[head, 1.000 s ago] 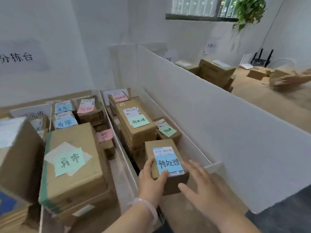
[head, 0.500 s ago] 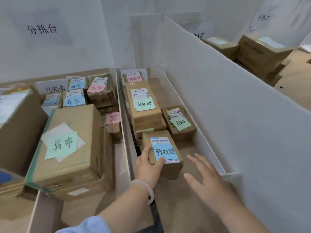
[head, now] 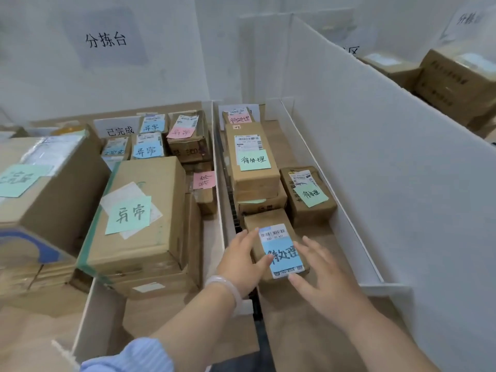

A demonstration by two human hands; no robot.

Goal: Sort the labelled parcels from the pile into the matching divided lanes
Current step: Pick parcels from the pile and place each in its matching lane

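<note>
Right hand (head: pixel 319 269) moved in, straight fingers now touching parcel (head: pixel 281 251); left hand (head: pixel 241 257) grips its left edge. Parcel lies in right lane (head: pixel 339 253), just beside stack (head: pixel 256 181). Slide straight, snug up, label upward.

brown parcel (head: pixel 271 238) – blue label, flat in lane (head: pixel 316 234)

My left hand (head: pixel 241 257) has a bangle (head: pixel 228 288) on the wrist: one thick ring, smooth, rounded, milky white, slightly translucent, snug fit. Further up that arm is my sleeve (head: pixel 134 355): light blue with fine paler stripes, soft fabric, bunched near the elbow, cut off by the bottom edge of the view. My right hand (head: pixel 319 275) and forearm are bare to the frame edge. Nails on both hands look short; blur hides more.
</note>
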